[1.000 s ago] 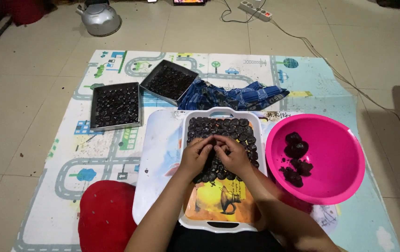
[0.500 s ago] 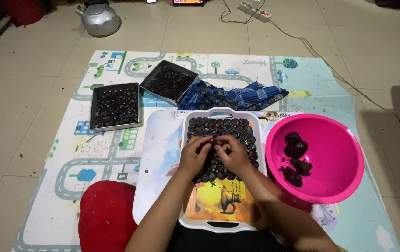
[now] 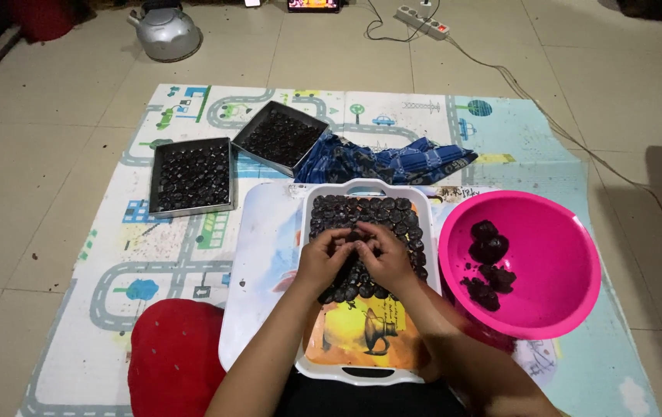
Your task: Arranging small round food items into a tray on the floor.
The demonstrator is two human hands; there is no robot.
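Note:
A white tray (image 3: 306, 232) with a yellow picture lies in front of me, its far half covered in rows of small dark round pieces (image 3: 362, 212). Both hands meet over the middle of those rows. My left hand (image 3: 323, 259) and my right hand (image 3: 389, 259) pinch a small dark lump (image 3: 356, 237) between their fingertips. A pink bowl (image 3: 547, 255) to the right holds several lumps of dark dough (image 3: 489, 247).
Two dark metal trays (image 3: 192, 176) (image 3: 281, 137) filled with dark pieces lie at the far left on a road-pattern play mat (image 3: 153, 255). A blue cloth (image 3: 385, 161) lies behind the white tray, a red cushion (image 3: 176, 359) near left, a kettle (image 3: 167, 31) and power strip (image 3: 422, 17) beyond.

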